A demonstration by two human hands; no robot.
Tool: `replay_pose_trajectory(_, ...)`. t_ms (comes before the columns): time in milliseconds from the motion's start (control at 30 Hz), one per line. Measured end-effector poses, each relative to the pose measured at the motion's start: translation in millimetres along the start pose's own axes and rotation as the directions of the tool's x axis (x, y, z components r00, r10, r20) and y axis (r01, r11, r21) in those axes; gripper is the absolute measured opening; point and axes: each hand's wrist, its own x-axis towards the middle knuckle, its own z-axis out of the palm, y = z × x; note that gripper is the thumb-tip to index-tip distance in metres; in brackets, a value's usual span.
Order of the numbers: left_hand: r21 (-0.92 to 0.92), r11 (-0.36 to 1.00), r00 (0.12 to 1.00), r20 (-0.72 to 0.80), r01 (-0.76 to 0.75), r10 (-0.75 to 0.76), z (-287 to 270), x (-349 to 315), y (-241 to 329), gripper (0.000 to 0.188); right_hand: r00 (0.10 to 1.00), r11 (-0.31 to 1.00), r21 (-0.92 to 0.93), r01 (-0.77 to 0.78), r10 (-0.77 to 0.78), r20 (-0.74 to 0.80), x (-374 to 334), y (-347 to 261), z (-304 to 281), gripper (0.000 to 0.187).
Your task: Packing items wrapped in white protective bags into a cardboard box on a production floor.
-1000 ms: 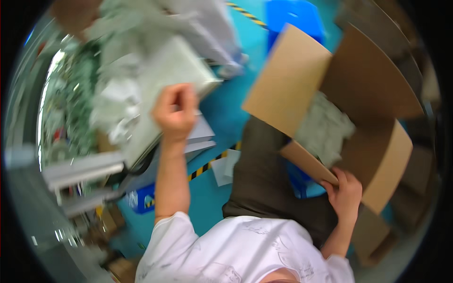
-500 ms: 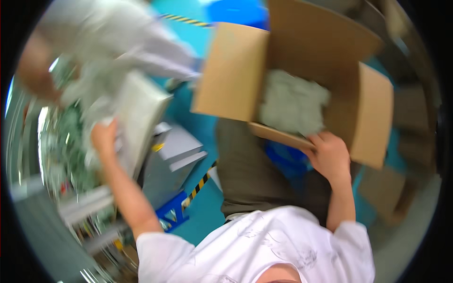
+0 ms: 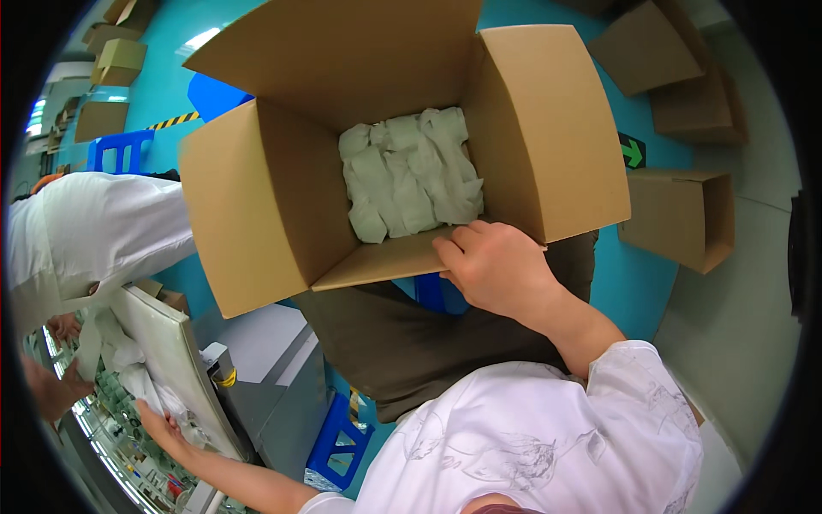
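An open cardboard box (image 3: 235,214) stands before me with its flaps spread. Several crumpled bundles in whitish wrapping (image 3: 411,176) lie side by side on its bottom. My right hand (image 3: 505,265) is closed over the near wall's upper edge, thumb outside. Out to the left, my left hand (image 3: 163,428) is at a table, its fingers curled against a white wrapped bundle (image 3: 175,409); part of the fingers is hidden. Another person's hands (image 3: 60,377) are at the same table, beside loose white wrapping (image 3: 116,343).
A co-worker in white (image 3: 103,231) stands at the left. Below the table's pale edge (image 3: 167,330) are a grey cabinet (image 3: 265,403) and a blue plastic stand (image 3: 342,450). More cardboard boxes (image 3: 676,214) stand on the blue-green floor at the right.
My view has swung to the right, so the box now appears further left and the table lower left. My right hand still grips the box edge; my left hand remains at the table.
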Motion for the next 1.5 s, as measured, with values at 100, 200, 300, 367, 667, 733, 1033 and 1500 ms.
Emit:
replay_pose_trajectory(100, -0.327, 0.94, 0.991, 0.115, 0.097, -0.062, -30.6, -89.1, 15.3, 0.05, 0.999, 1.0, 0.009, 0.011, -0.011, -0.03, 0.7, 0.2, 0.2, 0.037)
replay_pose_trajectory(200, -0.547, 0.803, 0.95, 0.304, 0.237, -0.072, -55.0, -124.1, -3.8, 0.047, 0.999, 1.0, 0.022, 0.017, -0.016, -0.042, 3.7, -0.6, -2.0, 0.038)
replay_pose_trajectory(300, -0.622, 0.743, 0.938, 0.347, 0.247, -0.021, -57.5, -182.9, -9.6, 0.047, 0.999, 0.999, 0.028, 0.015, -0.014, -0.032, 4.8, 0.5, -2.2, 0.039)
replay_pose_trajectory(367, -0.628, 0.755, 0.949, 0.314, 0.186, 0.028, -52.7, -222.5, -8.2, 0.047, 0.999, 1.0, 0.025, 0.011, -0.011, -0.03, 6.6, 0.2, -4.6, 0.04)
replay_pose_trajectory(667, -0.692, 0.71, 0.841, 0.455, 0.129, 0.291, -24.5, -324.2, 22.0, 0.046, 0.719, 0.907, -0.035, 0.419, -0.355, -0.597, 40.6, -13.6, -58.8, 0.038)
replay_pose_trajectory(733, -0.722, 0.688, 0.68, 0.544, 0.08, 0.491, -3.5, -340.8, 38.6, 0.057, 0.558, 0.851, -0.156, 0.501, -0.456, -0.694, 60.9, -30.9, -76.0, 0.033)
replay_pose_trajectory(1033, -0.328, 0.913, -0.211, 0.901, 0.242, 0.38, 114.2, -408.7, 165.8, 0.052, 0.488, 0.722, -0.414, 0.554, -0.685, -0.542, 120.1, -14.9, -100.8, 0.022)
replay_pose_trajectory(1500, -0.453, 0.467, 0.556, -0.079, -0.759, 0.827, 108.5, -231.0, 105.7, 0.025, 0.812, 0.916, -0.076, -0.393, 0.385, 0.439, 172.7, 95.4, 9.8, 0.045)
